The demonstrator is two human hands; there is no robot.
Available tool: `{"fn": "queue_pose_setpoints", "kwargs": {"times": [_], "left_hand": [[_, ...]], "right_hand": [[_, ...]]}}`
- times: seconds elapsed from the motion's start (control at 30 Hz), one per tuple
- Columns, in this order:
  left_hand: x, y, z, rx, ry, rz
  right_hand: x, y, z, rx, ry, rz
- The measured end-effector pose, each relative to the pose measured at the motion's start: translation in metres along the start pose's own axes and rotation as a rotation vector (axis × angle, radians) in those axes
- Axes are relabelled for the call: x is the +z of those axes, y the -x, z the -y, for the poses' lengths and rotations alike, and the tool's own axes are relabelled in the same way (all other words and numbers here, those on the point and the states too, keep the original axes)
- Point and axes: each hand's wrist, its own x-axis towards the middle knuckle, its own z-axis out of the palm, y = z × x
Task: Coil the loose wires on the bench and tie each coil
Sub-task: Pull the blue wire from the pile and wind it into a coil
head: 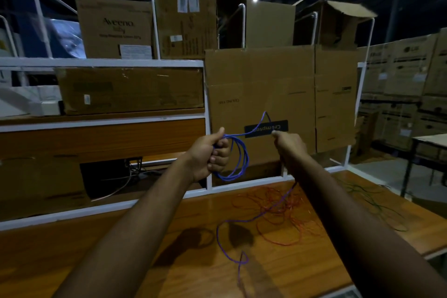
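My left hand [212, 152] is raised above the bench and grips a small coil of blue wire [238, 159] that hangs in loops below the fist. From the coil the blue wire arcs up and across to my right hand [286, 144], which pinches it. The wire's loose tail [232, 227] drops behind my right forearm and trails over the wooden bench [121, 249] toward me. A tangle of red wire [280, 210] lies loose on the bench under my right arm. A green wire [372, 201] sprawls on the bench at the right.
A white metal rack [104, 63] with cardboard boxes stands behind the bench. A large flattened carton [266, 94] leans against it right behind my hands. Stacked boxes [406, 84] and a table [428, 140] stand at the far right. The bench's right edge is near the green wire.
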Motion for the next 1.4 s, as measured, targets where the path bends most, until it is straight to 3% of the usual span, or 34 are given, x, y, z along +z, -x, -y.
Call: {"fn": "queue_pose_setpoints", "kwargs": {"times": [0.1,0.2,0.3,0.43,0.6,0.67,0.77,0.93,1.07,1.23,1.4], "left_hand": [[0.002,0.004,0.006,-0.055,-0.158,0.068],[0.001,0.004,0.005,-0.048,0.021,0.178],[-0.007,0.0,0.003,0.057,0.205,0.114],[-0.016,-0.002,-0.005,0.197,0.398,-0.017],[-0.014,-0.011,-0.014,0.289,0.48,-0.149],[-0.014,-0.016,-0.013,0.296,0.402,-0.195],[-0.012,-0.019,-0.011,0.293,0.259,-0.226],[-0.004,-0.015,-0.007,0.282,0.13,-0.191],[0.003,-0.015,-0.001,0.259,0.03,-0.152],[0.009,-0.013,0.006,0.271,-0.322,-0.146],[0.014,-0.004,0.002,0.263,-0.572,-0.134]], "right_hand": [[-0.007,-0.008,0.003,0.068,-0.092,-0.014],[-0.001,-0.011,-0.013,0.115,-0.041,-0.013],[0.013,-0.004,-0.036,0.111,0.01,0.072],[0.024,0.03,-0.061,-0.057,0.214,0.314],[0.033,0.066,-0.064,-0.237,0.778,0.542],[0.036,0.076,-0.055,-0.321,0.95,0.575],[0.029,0.096,-0.03,-0.546,1.134,0.497],[0.02,0.113,-0.001,-0.872,1.128,0.49],[0.019,0.112,0.013,-1.081,1.009,0.601],[0.007,0.091,0.032,-1.4,0.877,0.394],[-0.002,0.073,0.036,-1.527,0.88,0.232]]}}
